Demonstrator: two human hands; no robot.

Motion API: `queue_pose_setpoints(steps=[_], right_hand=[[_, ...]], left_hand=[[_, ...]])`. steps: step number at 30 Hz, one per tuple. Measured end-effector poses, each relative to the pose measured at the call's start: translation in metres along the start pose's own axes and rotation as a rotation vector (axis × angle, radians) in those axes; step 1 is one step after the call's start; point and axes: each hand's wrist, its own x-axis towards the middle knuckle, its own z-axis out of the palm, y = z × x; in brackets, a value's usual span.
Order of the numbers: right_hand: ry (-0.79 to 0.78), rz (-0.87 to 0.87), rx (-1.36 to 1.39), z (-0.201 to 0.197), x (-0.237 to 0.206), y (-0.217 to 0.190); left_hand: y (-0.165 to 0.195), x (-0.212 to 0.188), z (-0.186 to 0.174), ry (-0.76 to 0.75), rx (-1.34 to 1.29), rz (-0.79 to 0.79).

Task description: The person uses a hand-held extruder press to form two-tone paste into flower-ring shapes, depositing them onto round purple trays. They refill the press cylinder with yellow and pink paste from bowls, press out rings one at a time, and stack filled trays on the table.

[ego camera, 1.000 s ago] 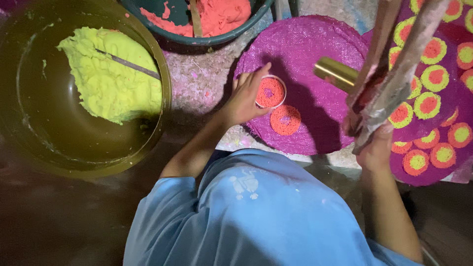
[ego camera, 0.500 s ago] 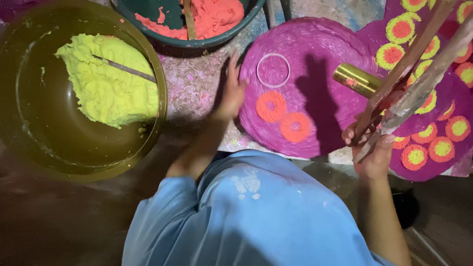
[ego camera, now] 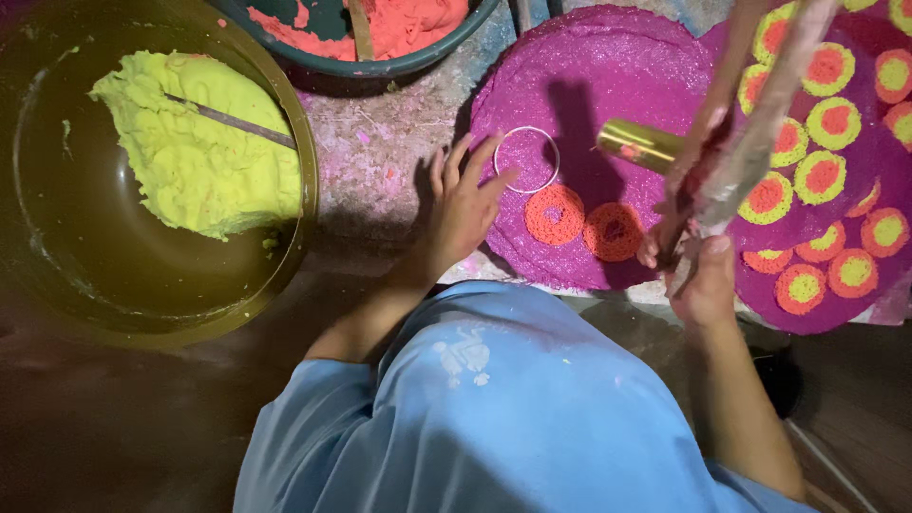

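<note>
Our left hand (ego camera: pixel 465 204) lies flat with its grip spread wide and holding nothing, fingertips at the near-left rim of the thin white wire ring (ego camera: pixel 526 160) that rests on the round magenta textured mat (ego camera: pixel 608 104). The ring lies just ahead and to the right of those fingers, far closer to this hand than to the other. Just nearer us than the ring sit two coiled orange discs (ego camera: pixel 581 223), side by side on the same mat. Our right hand (ego camera: pixel 701 275) has its grip closed around a long press tool with a brass-coloured cylinder (ego camera: pixel 638 144); its handles run up and away to the right. To the left, a large olive bowl (ego camera: pixel 57 275) holds yellow-green dough (ego camera: pixel 195 157); a dark green bowl (ego camera: pixel 399 65) of orange dough (ego camera: pixel 418 19) stands beyond.
</note>
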Motion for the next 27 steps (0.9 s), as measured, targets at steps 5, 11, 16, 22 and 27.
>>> queue_pose_setpoints(steps=[5, 11, 16, 22, 27], right_hand=[[-0.153, 0.327, -0.328, 0.003, 0.032, -0.019], [-0.356, 0.811, -0.448, 0.035, 0.09, -0.063], [-0.222, 0.681, -0.946, 0.069, 0.119, -0.088], [-0.346, 0.392, -1.238, 0.086, 0.129, -0.065], [-0.35, 0.447, -1.295, 0.074, 0.125, -0.066]], left_hand=[[-0.017, 0.065, 0.01, 0.055, -1.531, -0.138], [-0.004, 0.125, 0.005, -0.038, -2.559, 0.145], [-0.006, 0.136, -0.005, 0.258, -2.568, -0.085], [-0.032, 0.129, -0.001, 0.364, -2.492, -0.096], [-0.026, 0.122, 0.021, 0.385, -2.578, -0.196]])
